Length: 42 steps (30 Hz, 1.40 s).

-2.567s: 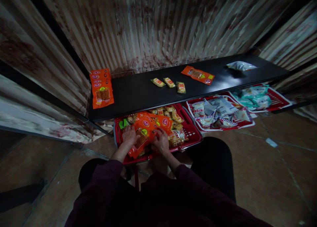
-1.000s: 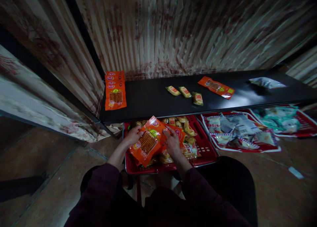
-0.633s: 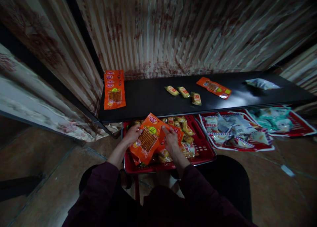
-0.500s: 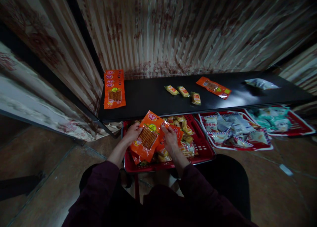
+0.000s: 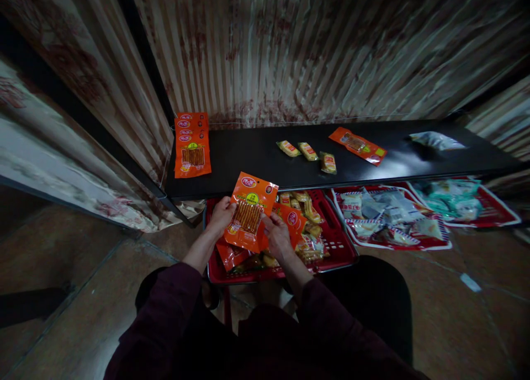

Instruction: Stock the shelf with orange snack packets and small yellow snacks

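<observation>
Shifted nearer the shelf [image 5: 244, 151], the orange packet [image 5: 250, 206] lies between the hands [image 5: 222, 215], seemingly pinched at both edges.

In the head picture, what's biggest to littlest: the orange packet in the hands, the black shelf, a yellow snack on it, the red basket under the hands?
1. Black shelf
2. Red basket, partly covered
3. Held orange packet
4. Yellow snack; all three look about alike
</observation>
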Available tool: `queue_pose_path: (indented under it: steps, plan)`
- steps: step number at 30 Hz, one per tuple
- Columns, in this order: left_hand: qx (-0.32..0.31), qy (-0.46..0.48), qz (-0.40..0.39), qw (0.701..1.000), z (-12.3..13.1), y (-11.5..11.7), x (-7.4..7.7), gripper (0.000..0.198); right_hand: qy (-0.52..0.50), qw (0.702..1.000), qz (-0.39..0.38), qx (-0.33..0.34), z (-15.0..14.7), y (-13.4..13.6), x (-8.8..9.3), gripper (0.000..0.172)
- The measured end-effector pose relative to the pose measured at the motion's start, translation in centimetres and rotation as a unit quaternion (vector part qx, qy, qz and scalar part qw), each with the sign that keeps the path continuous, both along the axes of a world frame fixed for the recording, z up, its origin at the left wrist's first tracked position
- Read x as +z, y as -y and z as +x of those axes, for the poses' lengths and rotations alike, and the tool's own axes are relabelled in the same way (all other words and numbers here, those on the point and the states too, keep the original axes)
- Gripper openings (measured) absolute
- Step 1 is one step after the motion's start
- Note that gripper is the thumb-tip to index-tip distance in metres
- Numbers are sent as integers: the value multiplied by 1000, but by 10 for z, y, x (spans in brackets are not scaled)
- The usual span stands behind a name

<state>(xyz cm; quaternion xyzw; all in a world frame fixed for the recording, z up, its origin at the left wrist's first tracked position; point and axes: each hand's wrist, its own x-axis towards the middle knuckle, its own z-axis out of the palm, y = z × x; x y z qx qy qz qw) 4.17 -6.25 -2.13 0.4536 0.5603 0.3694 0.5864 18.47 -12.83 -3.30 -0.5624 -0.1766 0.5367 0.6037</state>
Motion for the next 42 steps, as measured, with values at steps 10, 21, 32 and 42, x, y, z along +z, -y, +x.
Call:
queue_pose_path:
  steps: [10, 21, 32, 42]
  plan:
    - [89, 49, 9, 995, 0, -7, -7, 4, 6, 997, 31, 72, -8, 11, 1, 35]
    - [80, 3, 45, 996, -2, -6, -5, 26, -25, 996, 53, 62, -10, 5, 15, 36]
    - [57, -177, 186, 965, -1, 8, 7, 59, -29, 994, 80, 71, -14, 2, 34, 32]
    - [42, -204, 255, 944, 2, 16, 13, 40, -16, 990, 117, 81, -20, 2, 54, 34]
